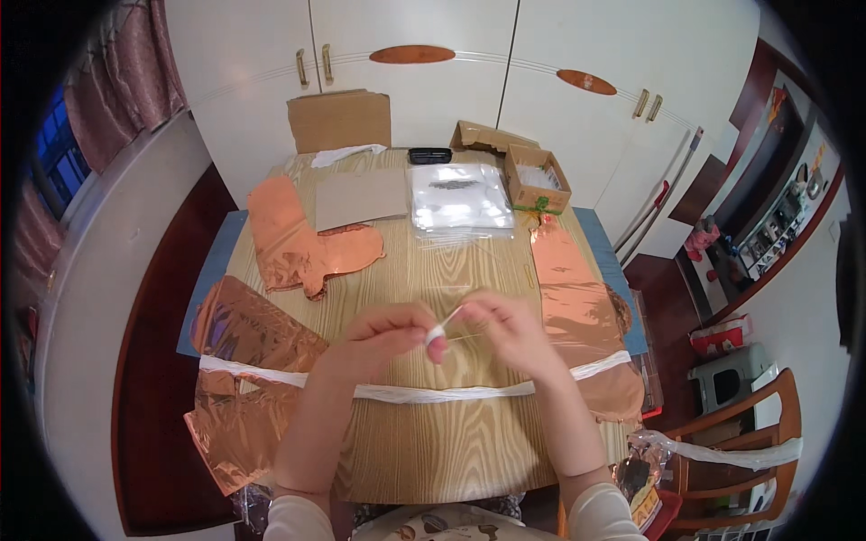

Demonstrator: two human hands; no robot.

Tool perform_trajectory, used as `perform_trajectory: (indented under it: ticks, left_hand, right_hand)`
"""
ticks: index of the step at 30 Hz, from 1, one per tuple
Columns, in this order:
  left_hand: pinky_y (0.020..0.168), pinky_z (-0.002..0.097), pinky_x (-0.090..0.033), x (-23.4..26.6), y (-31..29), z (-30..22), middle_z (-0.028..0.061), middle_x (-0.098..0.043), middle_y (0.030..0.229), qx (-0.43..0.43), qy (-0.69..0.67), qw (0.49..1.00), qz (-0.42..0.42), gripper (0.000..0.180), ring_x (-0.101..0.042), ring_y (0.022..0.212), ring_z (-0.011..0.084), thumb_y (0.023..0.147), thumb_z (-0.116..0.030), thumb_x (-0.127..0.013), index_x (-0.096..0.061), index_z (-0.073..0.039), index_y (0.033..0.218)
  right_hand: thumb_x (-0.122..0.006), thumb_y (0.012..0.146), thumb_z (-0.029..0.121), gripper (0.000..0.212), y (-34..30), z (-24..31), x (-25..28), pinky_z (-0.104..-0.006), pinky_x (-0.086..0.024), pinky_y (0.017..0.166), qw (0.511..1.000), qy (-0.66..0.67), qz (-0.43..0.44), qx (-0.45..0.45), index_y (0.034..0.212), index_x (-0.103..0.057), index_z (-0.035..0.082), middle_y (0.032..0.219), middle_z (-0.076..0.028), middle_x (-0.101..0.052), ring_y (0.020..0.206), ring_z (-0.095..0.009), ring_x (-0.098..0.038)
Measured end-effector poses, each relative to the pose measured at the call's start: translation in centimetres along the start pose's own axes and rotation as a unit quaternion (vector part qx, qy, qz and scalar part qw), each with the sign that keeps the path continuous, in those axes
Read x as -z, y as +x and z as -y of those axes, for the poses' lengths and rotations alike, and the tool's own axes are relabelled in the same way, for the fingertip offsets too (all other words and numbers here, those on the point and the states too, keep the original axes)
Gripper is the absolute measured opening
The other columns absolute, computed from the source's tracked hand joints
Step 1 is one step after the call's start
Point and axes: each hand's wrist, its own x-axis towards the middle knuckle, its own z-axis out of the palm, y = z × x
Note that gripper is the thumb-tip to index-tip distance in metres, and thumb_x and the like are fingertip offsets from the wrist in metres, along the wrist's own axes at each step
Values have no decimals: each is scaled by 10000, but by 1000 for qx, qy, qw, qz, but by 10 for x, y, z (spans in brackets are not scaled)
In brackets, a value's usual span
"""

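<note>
A: What are we holding?

B: We hold a thin white string (435, 334). Our left hand (386, 337) pinches in narrow, and the string is wrapped round a fingertip. Our right hand (507, 332) has its fingers curled close on the string too, but they are blurry, so we can't tell just which ones pinch.

A: Where is the string?

B: It goes across the little gap between our hands, over the middle of the wooden table (442, 460).

A: Do we have room to move?

B: Yes, in the middle. We see wood from our hands up to the clear plastic bags (462, 203), and back to the round near edge. A long bundle of white strings (442, 394) lies across the wood below our hands.

A: What about the sides?

B: It is tighter there. Flat copper foil balloons (280, 234) lie along the left edge, and copper foil (573, 288) lies by the right edge. At the far end we see a gray cardboard sheet (359, 200) and a small cardboard box (545, 198), well apart from our fingers.
</note>
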Motion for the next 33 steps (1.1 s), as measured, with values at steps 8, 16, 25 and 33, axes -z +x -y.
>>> perform_trajectory:
  ticks: [8, 16, 25, 33]
  left_hand:
    - [732, 278, -399, 1, -3, 7, 117, -600, 908, -68, -96, 992, 43, 204, -517, 854, 145, 845, -79, -485, -624, -28, 984]
    - [714, 273, -413, -2, -2, 8, 71, -580, 842, -24, 39, 997, -57, 189, -514, 769, 133, 856, -50, -451, -594, -23, 976]
    - [772, 295, -412, -11, -25, 23, 51, -590, 927, 81, -23, 995, -50, 210, -521, 865, 137, 892, -100, -434, -579, -9, 1014]
    - [824, 272, -391, -27, -77, 85, 46, -583, 1051, 151, 258, 953, 45, 254, -506, 926, 129, 905, -124, -439, -556, -19, 1105]
  right_hand:
    - [-478, 868, 169, 156, 4, 2, -9, -318, -452, 616, 997, -65, -37, 13, 901, -597, 73, 734, -103, -588, 682, -239, -591]
    - [-467, 862, 147, 145, 2, -1, -11, -351, -460, 599, 995, -69, -20, 70, 874, -583, 61, 736, -120, -587, 670, -302, -586]
    - [-491, 834, 120, 118, -22, -2, -14, -359, -450, 565, 991, -132, -11, 16, 861, -585, 52, 698, -129, -572, 635, -299, -574]
    - [-508, 818, 98, 107, -78, -52, -52, -354, -448, 532, 995, -86, 31, 50, 841, -597, 45, 713, -123, -578, 599, -285, -571]
